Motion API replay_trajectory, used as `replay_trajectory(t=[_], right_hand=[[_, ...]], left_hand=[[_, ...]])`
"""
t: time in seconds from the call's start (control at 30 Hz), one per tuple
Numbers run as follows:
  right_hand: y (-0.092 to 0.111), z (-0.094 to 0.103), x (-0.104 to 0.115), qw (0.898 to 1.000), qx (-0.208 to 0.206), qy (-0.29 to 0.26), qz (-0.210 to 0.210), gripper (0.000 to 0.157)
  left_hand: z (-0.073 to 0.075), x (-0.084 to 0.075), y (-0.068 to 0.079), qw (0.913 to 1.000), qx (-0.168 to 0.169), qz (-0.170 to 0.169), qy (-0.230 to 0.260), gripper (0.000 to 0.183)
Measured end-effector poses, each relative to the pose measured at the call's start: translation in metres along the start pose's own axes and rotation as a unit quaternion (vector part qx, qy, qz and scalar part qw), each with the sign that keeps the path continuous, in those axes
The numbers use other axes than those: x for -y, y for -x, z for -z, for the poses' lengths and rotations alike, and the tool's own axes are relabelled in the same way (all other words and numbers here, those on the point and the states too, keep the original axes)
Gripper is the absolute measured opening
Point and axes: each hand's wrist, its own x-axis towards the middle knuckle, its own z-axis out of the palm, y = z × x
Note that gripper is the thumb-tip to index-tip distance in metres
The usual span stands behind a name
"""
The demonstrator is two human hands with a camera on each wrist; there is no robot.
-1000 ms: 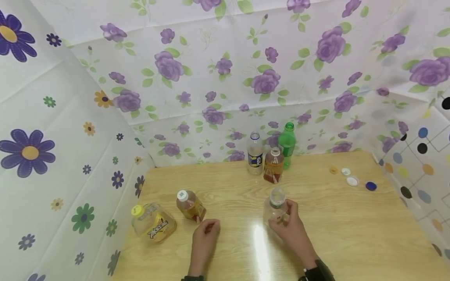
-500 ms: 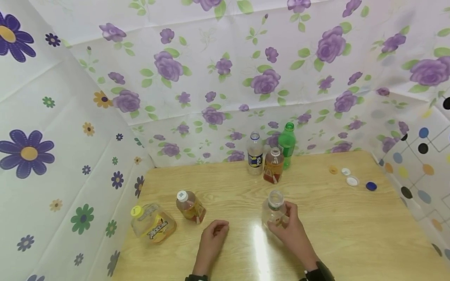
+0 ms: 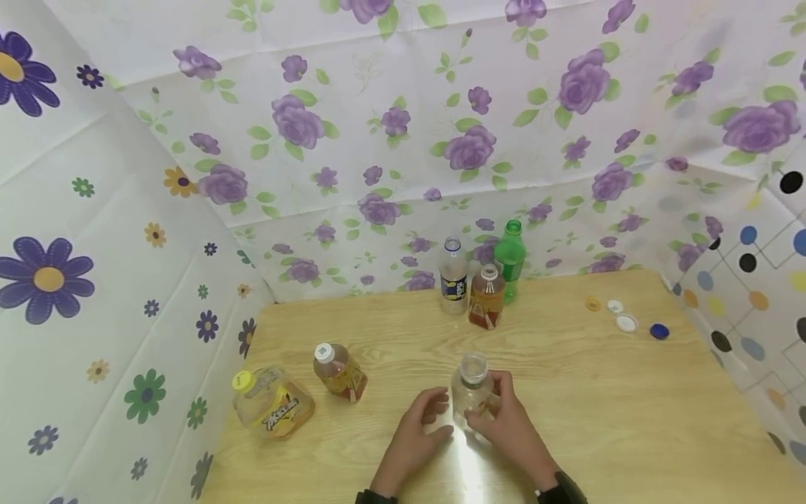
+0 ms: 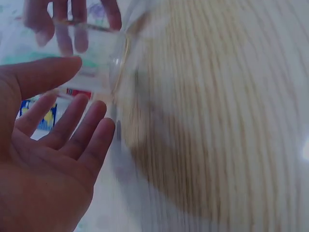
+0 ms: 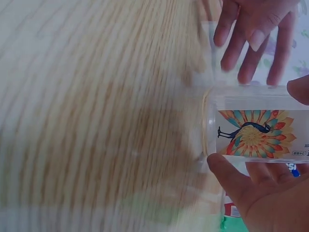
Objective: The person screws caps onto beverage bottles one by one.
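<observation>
My right hand (image 3: 513, 427) grips a clear, uncapped plastic bottle (image 3: 471, 395) near the middle of the wooden table. In the right wrist view the bottle's label (image 5: 253, 134) carries a colourful peacock, with my thumb and fingers on both sides of it. My left hand (image 3: 418, 434) is just left of the bottle, fingers spread and loosely bent, palm turned toward it. Seen from the left wrist, its thumb overlaps the clear wall (image 4: 104, 58), and nothing is held in that hand.
On the left stand a yellow-capped bottle (image 3: 277, 406) and a white-capped amber bottle (image 3: 340, 371). Uncapped at the back are a blue-labelled bottle (image 3: 453, 276), an amber bottle (image 3: 486, 297) and a green one (image 3: 511, 259). Several loose caps (image 3: 626, 323) lie back right; floral sheets (image 3: 378, 140) hang behind.
My left hand has moved right, from near the white-capped bottle to the clear bottle's side, its fingers spreading. My right hand has shifted the clear bottle slightly left and toward me.
</observation>
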Motion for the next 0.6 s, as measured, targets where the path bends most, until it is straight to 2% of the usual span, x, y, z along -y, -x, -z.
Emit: replay_trajectory(t=[0.2, 0.6], right_hand=[[0.002, 0.0, -0.002, 1.0, 0.021, 0.01, 0.019, 0.075], [0.006, 0.0, -0.004, 0.999, 0.042, 0.004, 0.035, 0.08]], left_hand=[[-0.009, -0.006, -0.002, 0.9995, 0.03, 0.003, -0.01, 0.087], [-0.008, -0.013, -0.001, 0.999, 0.038, 0.014, -0.019, 0.107]])
